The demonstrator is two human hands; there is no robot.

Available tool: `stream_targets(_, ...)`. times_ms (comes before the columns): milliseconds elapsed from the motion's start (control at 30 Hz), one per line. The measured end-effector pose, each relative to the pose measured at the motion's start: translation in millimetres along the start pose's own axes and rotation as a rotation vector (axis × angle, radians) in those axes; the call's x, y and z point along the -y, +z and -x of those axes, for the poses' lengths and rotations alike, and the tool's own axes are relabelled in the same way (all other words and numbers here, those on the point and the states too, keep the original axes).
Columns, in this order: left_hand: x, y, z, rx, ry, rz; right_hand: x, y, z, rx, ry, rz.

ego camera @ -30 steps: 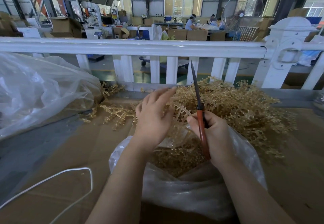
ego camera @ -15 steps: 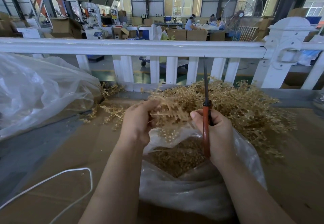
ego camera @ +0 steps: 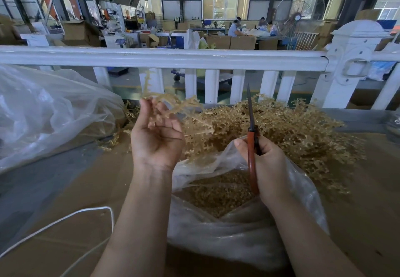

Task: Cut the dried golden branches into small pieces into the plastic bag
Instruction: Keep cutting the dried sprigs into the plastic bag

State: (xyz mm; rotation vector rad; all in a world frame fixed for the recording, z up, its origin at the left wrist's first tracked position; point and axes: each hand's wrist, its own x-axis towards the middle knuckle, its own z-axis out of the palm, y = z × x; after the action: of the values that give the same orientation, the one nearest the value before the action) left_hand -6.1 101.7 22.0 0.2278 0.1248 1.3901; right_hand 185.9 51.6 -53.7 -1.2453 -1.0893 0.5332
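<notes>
Golden branches (ego camera: 287,129) heaped in a wide, tangled pile on the brown surface (ego camera: 65,190), stretching from the middle to the right, right up against the base of the white railing (ego camera: 164,58) at the far edge. Off to the left, a large clear sack (ego camera: 43,112), crumpled and slumped on the same surface, with a few stray golden sprigs beside its near right corner. Front and centre, just below the pile, the plastic bag (ego camera: 227,237), mouth open and sagging, already holding a layer of small golden cuttings (ego camera: 218,192). Above the bag's left rim, the left hand (ego camera: 157,138), palm turned up and toward the camera, fingers curled in a grip on one sprig (ego camera: 171,101) pinched near the fingertips; sprig lifted clear of the heap, arching rightward with one thin stem poking up in front of the railing bars. Above the bag's right side, the right hand (ego camera: 267,166), closed in a grip round the orange handles of the scissors (ego camera: 251,138); blades together and pointing straight up, tip standing before the railing, not touching the lifted sprig. At lower left, a thin white cord (ego camera: 91,214) looping across the surface, well apart from both hands. Beyond the railing, a workshop floor with cardboard boxes (ego camera: 242,41) and a big standing fan (ego camera: 299,10).
</notes>
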Motion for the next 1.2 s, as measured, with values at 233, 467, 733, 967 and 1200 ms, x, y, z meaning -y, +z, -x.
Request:
stream_targets(233, 7.8, -0.6, 1.4, -0.028, 0.061, 0.133, -3.8, 0.7, -1.9, -0.016, -0.008, -0.006)
stream_targets(467, 4.3, -0.3, -0.1, 0.126, 0.062, 0.153, -6.9, -1.1, -2.8, 0.001, -0.026, 0.003)
stream_targets(733, 36.9, -17.2, -2.6, -0.206, -0.179, -0.313, -1.2, -0.4, -1.6, 0.013, -0.035, 0.015)
stream_targets(967, 61.2, -24.6, -2.6, -0.276, -0.327, -0.533, 14.2, 0.8, 3.1, 0.092, -0.11, 0.048)
stream_targets(1200, 78.2, -28.1, 1.9, -0.166, -0.422, -0.677, 20.1, 3.5, 6.1, 0.131, -0.055, 0.097)
